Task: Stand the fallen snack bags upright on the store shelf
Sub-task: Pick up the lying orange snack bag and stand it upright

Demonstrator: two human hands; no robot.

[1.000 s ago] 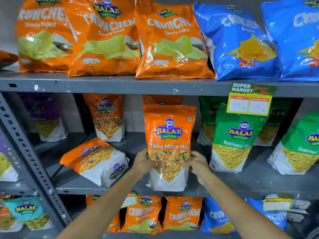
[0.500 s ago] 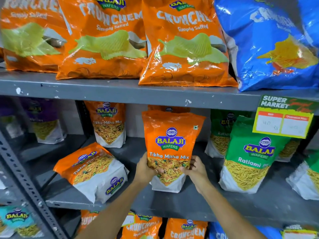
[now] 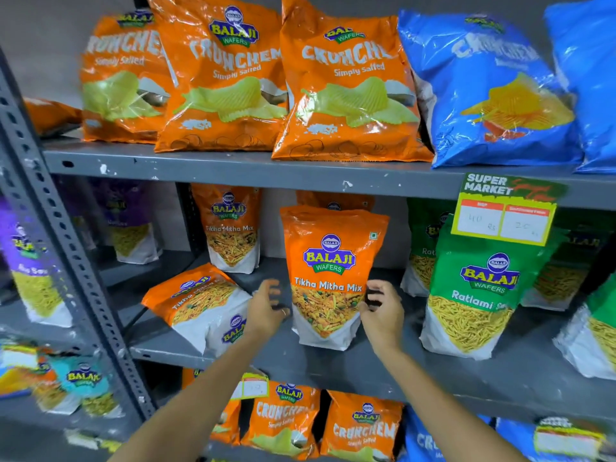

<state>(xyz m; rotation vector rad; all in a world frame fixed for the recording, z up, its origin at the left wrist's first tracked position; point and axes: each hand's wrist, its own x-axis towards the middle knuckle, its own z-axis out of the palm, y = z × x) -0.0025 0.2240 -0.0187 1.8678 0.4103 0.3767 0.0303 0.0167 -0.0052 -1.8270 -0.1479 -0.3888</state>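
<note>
An orange Tikha Mitha Mix bag (image 3: pixel 330 278) stands upright in the middle of the grey middle shelf (image 3: pixel 366 371). My left hand (image 3: pixel 266 310) hovers just off its left side and my right hand (image 3: pixel 380 311) just off its right side, both with fingers spread and holding nothing. To the left, a second orange Tikha Mitha Mix bag (image 3: pixel 200 308) lies fallen on its back, tilted, near the shelf's front edge. A third one (image 3: pixel 230 228) stands upright behind it.
Green Ratlami Sev bags (image 3: pixel 476 295) stand to the right under a hanging price tag (image 3: pixel 503 215). Large orange and blue Crunchem bags (image 3: pixel 346 88) fill the top shelf. A perforated grey upright (image 3: pixel 66 255) bounds the left. More bags sit on the bottom shelf.
Both hands have let go of the upright Tikha Mitha Mix bag and opened beside it. The bag now stands on its own, further back on the shelf. The view has shifted left.
</note>
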